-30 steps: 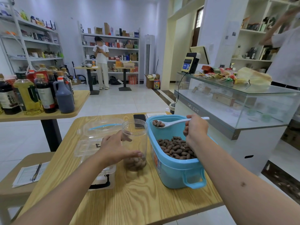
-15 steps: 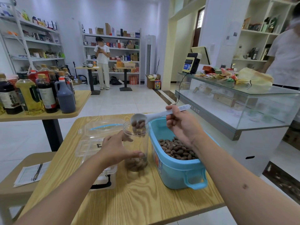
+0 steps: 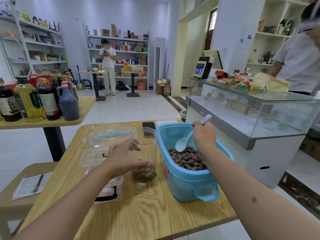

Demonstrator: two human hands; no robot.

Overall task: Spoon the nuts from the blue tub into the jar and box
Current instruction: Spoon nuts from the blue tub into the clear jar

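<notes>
The right hand [image 3: 203, 134] grips the handle of a white spoon [image 3: 183, 142], fingers curled round it, with the bowl dipped down to the nuts [image 3: 187, 159] at the 9 o'clock side of the heap inside the blue tub [image 3: 188, 184]. The left hand [image 3: 123, 157] wraps the clear jar [image 3: 144, 146] from its 9 o'clock side, thumb across the front low down and fingers round the back. The jar stands upright and lidless just beside the tub, at the tub's 9 o'clock, with a shallow layer of nuts at its bottom; whether jar and tub touch cannot be told.

The tub holds a brown heap of nuts that covers its floor and lies well below the rim. At the jar's 9 o'clock, partly hidden under the left forearm, lies the clear box [image 3: 98, 156] with a black latch at its near side and its lid [image 3: 107, 135] open toward 12 o'clock; only a few dark specks show inside.

A dark phone [image 3: 148, 127] lies flat on the tabletop [image 3: 147, 213] at the jar's 12 o'clock, beside a sheet of paper. At 10 o'clock a second table carries a crowd of sauce and oil bottles [image 3: 43, 99]. At 2 o'clock stands a glass counter [image 3: 259, 111], with a person behind it. At 8 o'clock a pen rests on a form on a lower bench.
</notes>
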